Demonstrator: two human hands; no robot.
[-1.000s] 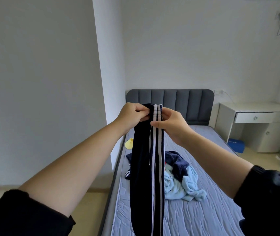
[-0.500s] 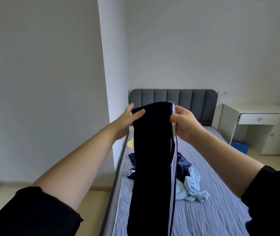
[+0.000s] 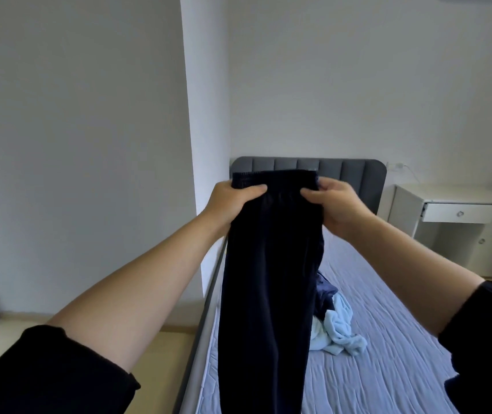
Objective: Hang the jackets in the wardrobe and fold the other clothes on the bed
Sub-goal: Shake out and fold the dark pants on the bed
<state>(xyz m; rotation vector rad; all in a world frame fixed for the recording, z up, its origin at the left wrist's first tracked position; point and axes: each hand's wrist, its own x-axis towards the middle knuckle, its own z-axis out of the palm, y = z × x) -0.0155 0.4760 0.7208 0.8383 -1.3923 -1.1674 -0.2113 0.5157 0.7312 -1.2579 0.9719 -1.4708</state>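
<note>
Dark navy trousers (image 3: 268,279) hang straight down in front of me, above the left side of the bed (image 3: 388,339). My left hand (image 3: 229,204) grips the left end of the elastic waistband. My right hand (image 3: 334,204) pinches the right end, so the band is stretched flat between them. The plain dark side of the trousers faces me. Behind them a light blue garment (image 3: 338,330) and a dark blue one (image 3: 325,289) lie crumpled on the mattress, partly hidden by the trousers.
A grey padded headboard (image 3: 349,171) stands at the far end of the bed. A white desk (image 3: 462,204) with drawers sits to its right. A white wall corner (image 3: 205,144) juts out left of the bed, with light wooden floor (image 3: 173,345) below.
The trousers have turned from striped edge-on to the plain broad side. My hands have moved apart along the waistband, spreading it wide.
</note>
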